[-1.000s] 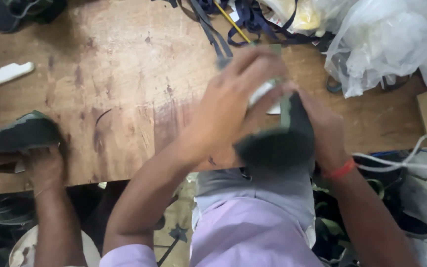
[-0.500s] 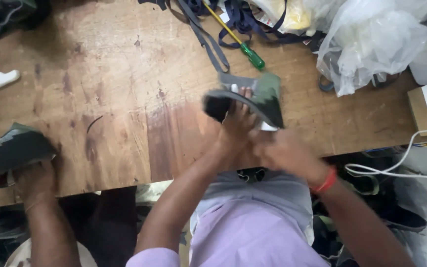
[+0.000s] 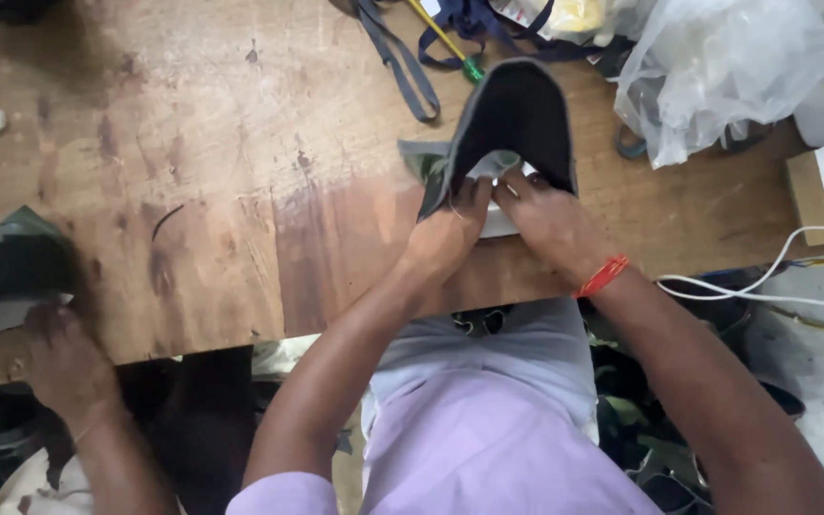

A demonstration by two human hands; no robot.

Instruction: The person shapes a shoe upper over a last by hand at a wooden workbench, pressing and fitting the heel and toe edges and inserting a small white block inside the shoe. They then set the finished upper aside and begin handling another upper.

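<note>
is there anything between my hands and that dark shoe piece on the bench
Nothing visible. Left hand and right hand both grip the near edge of the dark shoe piece directly, fingers on its pale lining. The straps and screwdriver lie beyond it.

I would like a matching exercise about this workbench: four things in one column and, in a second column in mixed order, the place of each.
Things:
1. dark shoe upper
2. clear plastic bag
3. white cable
4. green-handled screwdriver

Places:
A. far right corner of the wooden table
B. trailing off the table's right near edge
C. held by the left hand and right hand
D. far edge, among dark blue straps

Pairs: 1-C, 2-A, 3-B, 4-D
</note>
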